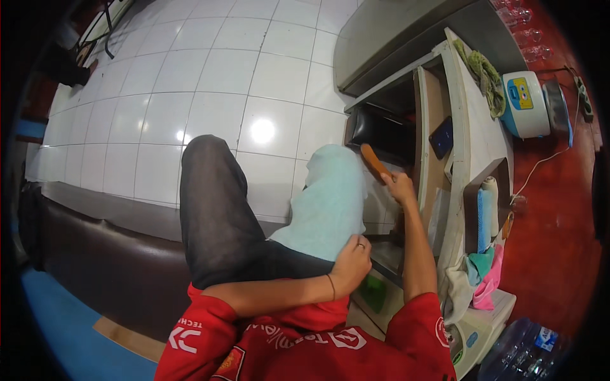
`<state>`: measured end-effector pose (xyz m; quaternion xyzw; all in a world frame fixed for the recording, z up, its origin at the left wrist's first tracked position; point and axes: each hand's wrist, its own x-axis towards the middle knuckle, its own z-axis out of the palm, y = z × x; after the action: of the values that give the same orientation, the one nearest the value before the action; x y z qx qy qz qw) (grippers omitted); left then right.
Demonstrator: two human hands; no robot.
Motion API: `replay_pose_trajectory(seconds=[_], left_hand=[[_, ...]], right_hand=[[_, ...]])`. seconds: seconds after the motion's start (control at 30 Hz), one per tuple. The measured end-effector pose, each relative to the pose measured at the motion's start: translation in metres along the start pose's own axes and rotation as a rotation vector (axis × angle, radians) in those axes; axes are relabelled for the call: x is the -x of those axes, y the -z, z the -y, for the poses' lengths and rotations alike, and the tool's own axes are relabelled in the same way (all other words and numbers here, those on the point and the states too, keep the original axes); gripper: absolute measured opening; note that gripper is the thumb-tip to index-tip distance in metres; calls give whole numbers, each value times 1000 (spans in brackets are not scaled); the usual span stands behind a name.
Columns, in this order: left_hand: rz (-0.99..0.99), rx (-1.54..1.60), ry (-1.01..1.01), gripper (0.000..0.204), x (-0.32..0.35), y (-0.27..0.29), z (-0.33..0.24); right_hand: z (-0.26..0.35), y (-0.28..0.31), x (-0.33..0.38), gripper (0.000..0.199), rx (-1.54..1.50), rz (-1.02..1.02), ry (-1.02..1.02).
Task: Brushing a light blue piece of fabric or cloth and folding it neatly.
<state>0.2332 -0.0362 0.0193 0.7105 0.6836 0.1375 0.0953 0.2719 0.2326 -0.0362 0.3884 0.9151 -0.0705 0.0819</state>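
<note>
I sit with one knee in dark trousers raised and a light blue cloth draped over the other leg. My left hand, with a ring and a thin wrist band, reaches across my lap and curls on the lower edge of that cloth. My right hand is stretched forward and grips an orange-brown handle that points up and to the left. It is held in front of the dark open compartment of a white cabinet. What the handle belongs to is hidden.
White floor tiles spread ahead. The white cabinet on the right carries a dark phone, a green rag, a blue-and-white cooker, rolled cloths and pink and teal cloths. A water jug stands lower right; a dark sofa left.
</note>
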Motion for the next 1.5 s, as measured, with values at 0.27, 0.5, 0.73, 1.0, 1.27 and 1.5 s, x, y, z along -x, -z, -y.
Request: replay_pose_trajectory(seconds=[0.27,0.5,0.73,1.0,1.27,1.5], left_hand=[[46,-8,-40,21,-2,-6,-2],[-336,756,-30,21,-1,20,59],[-806,851,395,16,4,137,144],[-773,1004,149,26,64,124,167],[-108,950,339,15,123,64,157],[190,663,201,18,110,84,146]], right_hand=[[33,-58,-8,37,-1232,450,-635],[51,40,-30,21,-1271,110,-272],[78,168,8,19,-1386,-393,-183],[85,155,150,21,-1320,-612,-256],[95,4,252,18,-1173,-469,-320],[119,-5,270,25,-1221,-422,-461]])
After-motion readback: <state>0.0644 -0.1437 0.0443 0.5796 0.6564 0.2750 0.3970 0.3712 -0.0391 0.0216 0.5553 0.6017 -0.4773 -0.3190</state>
